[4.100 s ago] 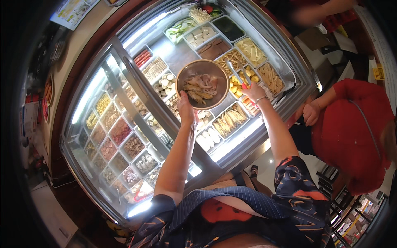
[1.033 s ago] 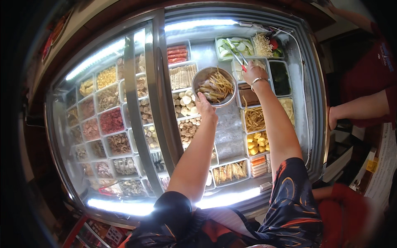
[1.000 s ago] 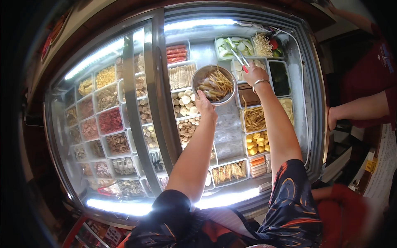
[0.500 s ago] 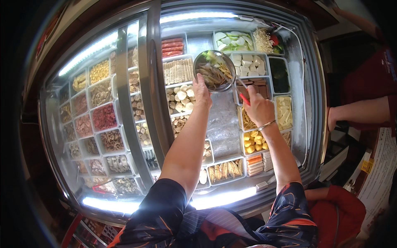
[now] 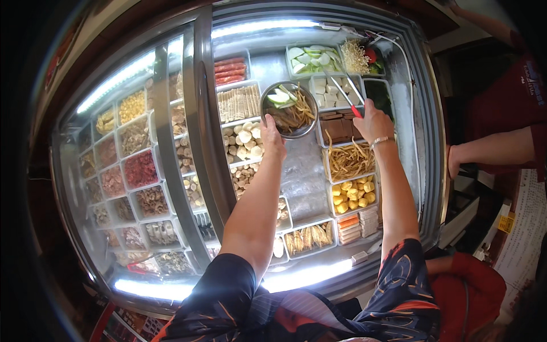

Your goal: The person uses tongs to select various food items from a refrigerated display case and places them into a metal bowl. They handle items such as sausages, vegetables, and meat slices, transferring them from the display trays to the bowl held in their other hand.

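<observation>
My left hand (image 5: 273, 138) grips the near left edge of a round metal bowl (image 5: 296, 136) above the open chilled case. Inside the bowl lie pale green-edged slices (image 5: 280, 97), yellowish strips (image 5: 303, 106) and brownish pieces. Red-handled metal tongs (image 5: 356, 110) are in my right hand (image 5: 375, 123), their arms spread and pointing away from me. The tong tips reach over the white block pieces (image 5: 335, 91), near the tray of green-white vegetable slices (image 5: 313, 60); nothing shows between them. Brown slabs (image 5: 340, 129) lie just left of my right hand.
Trays of yellow balls (image 5: 353, 195), yellowish strips (image 5: 350, 161) and round white pieces (image 5: 246, 137) surround my arms. A sliding glass door frame (image 5: 205, 114) crosses the case on the left. Another person's forearm (image 5: 490, 149) rests by the right edge.
My right hand and the tongs have moved right and away from the bowl. The bowl has come slightly nearer and left, and the green-edged slices now lie still in it.
</observation>
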Available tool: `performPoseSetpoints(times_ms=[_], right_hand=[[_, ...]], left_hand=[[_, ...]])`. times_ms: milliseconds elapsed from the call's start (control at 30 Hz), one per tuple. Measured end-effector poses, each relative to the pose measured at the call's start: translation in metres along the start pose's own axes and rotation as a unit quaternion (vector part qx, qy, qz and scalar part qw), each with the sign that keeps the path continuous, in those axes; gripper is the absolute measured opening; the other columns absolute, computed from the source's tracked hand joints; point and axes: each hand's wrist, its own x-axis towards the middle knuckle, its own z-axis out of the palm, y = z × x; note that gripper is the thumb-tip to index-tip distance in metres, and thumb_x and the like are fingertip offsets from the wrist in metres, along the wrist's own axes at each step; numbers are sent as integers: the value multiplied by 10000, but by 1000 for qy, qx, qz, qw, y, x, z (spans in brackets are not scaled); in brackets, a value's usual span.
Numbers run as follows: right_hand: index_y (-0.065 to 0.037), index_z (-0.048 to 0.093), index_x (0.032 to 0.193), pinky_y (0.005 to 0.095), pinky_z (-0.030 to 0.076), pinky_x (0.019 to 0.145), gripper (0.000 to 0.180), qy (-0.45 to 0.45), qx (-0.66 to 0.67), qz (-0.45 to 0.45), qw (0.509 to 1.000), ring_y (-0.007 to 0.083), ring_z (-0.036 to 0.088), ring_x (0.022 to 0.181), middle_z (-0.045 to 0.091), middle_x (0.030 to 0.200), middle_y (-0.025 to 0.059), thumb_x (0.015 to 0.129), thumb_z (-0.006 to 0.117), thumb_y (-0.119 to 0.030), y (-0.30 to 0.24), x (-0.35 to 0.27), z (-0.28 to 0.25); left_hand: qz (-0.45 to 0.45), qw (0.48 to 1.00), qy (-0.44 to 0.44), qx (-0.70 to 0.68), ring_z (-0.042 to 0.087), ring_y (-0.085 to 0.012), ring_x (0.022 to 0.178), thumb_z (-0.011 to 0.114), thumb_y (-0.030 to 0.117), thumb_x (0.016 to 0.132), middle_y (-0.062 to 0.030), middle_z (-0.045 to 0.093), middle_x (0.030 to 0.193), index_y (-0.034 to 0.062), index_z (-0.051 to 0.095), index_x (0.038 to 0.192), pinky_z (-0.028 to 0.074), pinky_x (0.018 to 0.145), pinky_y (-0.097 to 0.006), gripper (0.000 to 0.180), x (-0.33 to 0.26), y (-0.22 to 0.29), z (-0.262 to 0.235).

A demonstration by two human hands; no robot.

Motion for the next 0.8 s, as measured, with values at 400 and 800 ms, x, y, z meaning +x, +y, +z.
performPoseSetpoints(times_ms=[400,800], right_hand=[[-37,449,966,436,486,664,211,-22,-39,-3,999,361,600,782,611,814,213,779,460,-135,-23,49,33],[-81,469,985,455,457,631,308,24,181,18,983,385,571,737,600,773,205,737,559,-240,14,-2,26]], left_hand=[[22,999,10,-22,469,-70,721,415,396,888,37,511,954,201,416,1163,320,426,-210,338,0,-4,0],[-3,999,-29,-30,519,-108,830,421,402,884,12,512,1033,198,392,1182,443,541,-247,362,7,-6,-3]])
